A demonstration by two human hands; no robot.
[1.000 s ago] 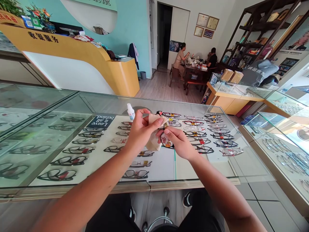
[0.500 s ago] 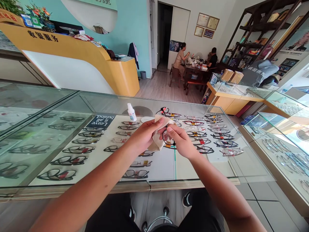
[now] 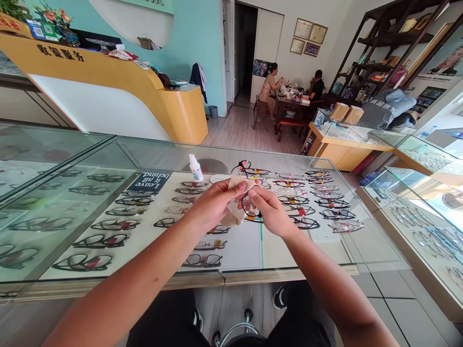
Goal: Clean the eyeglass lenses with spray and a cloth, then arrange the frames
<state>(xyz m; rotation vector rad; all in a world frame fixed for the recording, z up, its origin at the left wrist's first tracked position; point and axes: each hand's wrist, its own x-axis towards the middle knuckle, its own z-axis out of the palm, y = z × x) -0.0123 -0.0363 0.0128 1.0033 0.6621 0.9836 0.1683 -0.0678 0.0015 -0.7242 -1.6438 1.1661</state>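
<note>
My left hand [image 3: 216, 202] is closed on a beige cloth [image 3: 234, 214], pinching it with the thumb on top. A pair of dark-rimmed eyeglasses [image 3: 246, 212] stands between my two hands. Its near lens shows below the fingers, and its far rim rises beyond the cloth. My right hand [image 3: 272, 210] grips the eyeglasses between thumb and fingers. Cloth and fingers hide the middle of the frame. Both hands are above the glass counter [image 3: 231, 278]. A small white bottle [image 3: 196, 168] stands upright on the glass, beyond my left hand.
Rows of eyeglasses [image 3: 101, 240] lie inside the counter under the glass, beside a dark printed card [image 3: 152, 182]. More glass cases [image 3: 415, 217] stand on the right. A yellow reception desk [image 3: 184, 113] is at the back left. Two people [image 3: 268, 89] sit at a far table.
The cloth has shifted slightly, uncovering more of the far rim of the eyeglasses. Both hands keep their hold in nearly the same place.
</note>
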